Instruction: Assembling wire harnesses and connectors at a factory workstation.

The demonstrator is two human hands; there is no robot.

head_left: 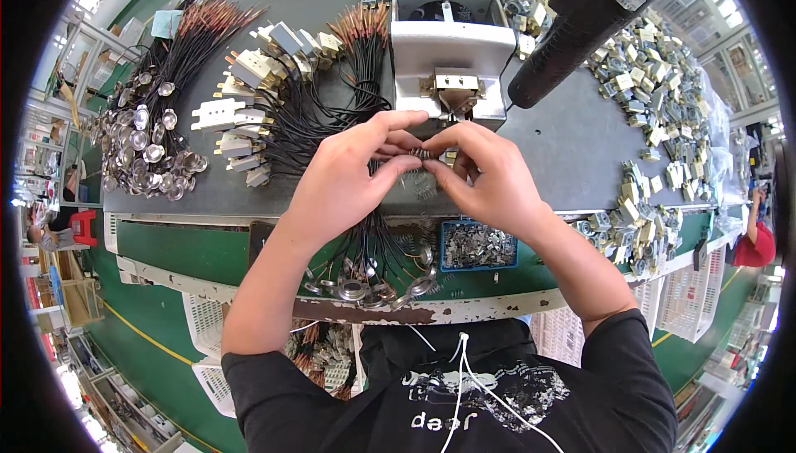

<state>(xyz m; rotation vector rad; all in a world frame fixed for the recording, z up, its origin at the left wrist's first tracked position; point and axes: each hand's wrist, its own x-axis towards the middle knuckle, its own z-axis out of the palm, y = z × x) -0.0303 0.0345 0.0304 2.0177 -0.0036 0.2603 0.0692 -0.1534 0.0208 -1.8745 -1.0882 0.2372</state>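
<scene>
Pinching a metal coil (423, 154) in their fingertip grip, left hand (352, 163) and right hand (495, 175) meet near a machine (452, 42).

Thick black cylinder (580, 30) slants over the upper right part of the table (551, 158), pale label on its side. Clear plastic bags (720, 146) crumpled at the table's right end. I count off green floor (145, 312) at left, crossed by a yellow line (149, 338); red stool (83, 227) farther back, a person (54, 239) in grey near it. Tan box (80, 302) below these. White perforated basket (203, 320) under the table's left side; another basket (696, 291) at right. Beyond that, a red-shirted person (756, 245), partly cut off from my view.
</scene>
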